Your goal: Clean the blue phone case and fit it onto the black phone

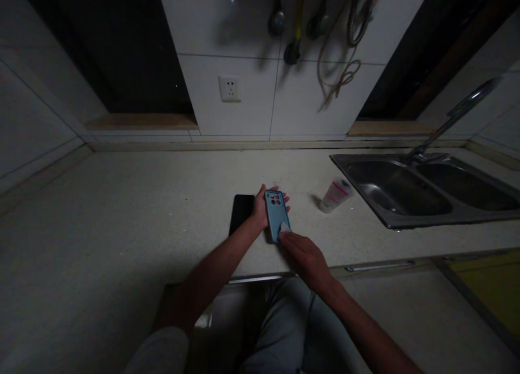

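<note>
Your left hand cradles the case mid-frame, fingers wrapped beneath, likely steadying it; your right hand pinches what looks like a wipe on its lower end. Phone just left, tube right, both seemingly within reach.

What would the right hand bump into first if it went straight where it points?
Probably the blue phone case in the left hand: the right hand, pinching something white, is at its lower end, though exact contact is unclear.
</note>
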`<state>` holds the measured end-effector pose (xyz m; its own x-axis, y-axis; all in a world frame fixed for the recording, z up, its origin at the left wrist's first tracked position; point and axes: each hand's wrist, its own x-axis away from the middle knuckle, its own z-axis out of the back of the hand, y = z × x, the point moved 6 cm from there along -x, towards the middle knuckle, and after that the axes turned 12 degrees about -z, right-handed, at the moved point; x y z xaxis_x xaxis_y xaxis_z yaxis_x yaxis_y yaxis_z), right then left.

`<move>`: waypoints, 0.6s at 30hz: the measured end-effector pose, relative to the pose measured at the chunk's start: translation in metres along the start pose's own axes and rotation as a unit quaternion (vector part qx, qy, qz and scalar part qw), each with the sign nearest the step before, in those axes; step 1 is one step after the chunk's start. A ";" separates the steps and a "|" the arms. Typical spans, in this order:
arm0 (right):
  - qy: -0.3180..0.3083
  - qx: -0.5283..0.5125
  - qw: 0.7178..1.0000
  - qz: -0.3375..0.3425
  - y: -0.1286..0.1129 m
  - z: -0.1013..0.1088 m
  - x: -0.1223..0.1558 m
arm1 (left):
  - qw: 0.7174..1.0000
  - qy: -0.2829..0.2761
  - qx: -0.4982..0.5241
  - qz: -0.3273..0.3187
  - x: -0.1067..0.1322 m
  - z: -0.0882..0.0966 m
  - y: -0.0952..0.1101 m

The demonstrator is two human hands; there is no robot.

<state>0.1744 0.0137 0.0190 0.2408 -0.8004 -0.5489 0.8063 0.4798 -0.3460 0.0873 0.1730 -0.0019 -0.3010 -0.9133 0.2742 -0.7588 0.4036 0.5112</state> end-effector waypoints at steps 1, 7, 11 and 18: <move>0.015 0.002 1.000 -0.005 0.005 0.001 0.001 | 1.000 0.002 -0.002 -0.001 0.001 -0.001 -0.001; -0.003 -0.040 0.997 -0.073 0.014 0.002 -0.006 | 0.999 0.028 -0.018 -0.013 0.002 0.001 -0.002; 0.016 -0.165 0.970 -0.176 0.020 0.012 -0.016 | 0.999 0.031 -0.007 -0.024 0.002 0.001 0.001; 0.085 -0.499 0.759 -0.409 0.040 0.007 -0.020 | 0.997 -0.065 -0.020 0.032 0.011 -0.015 -0.014</move>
<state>0.2057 0.0466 0.0217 -0.2604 -0.9603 0.0997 -0.1836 -0.0521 -0.9816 0.1037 0.1581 0.0059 -0.4233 -0.8835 0.2007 -0.7124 0.4614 0.5287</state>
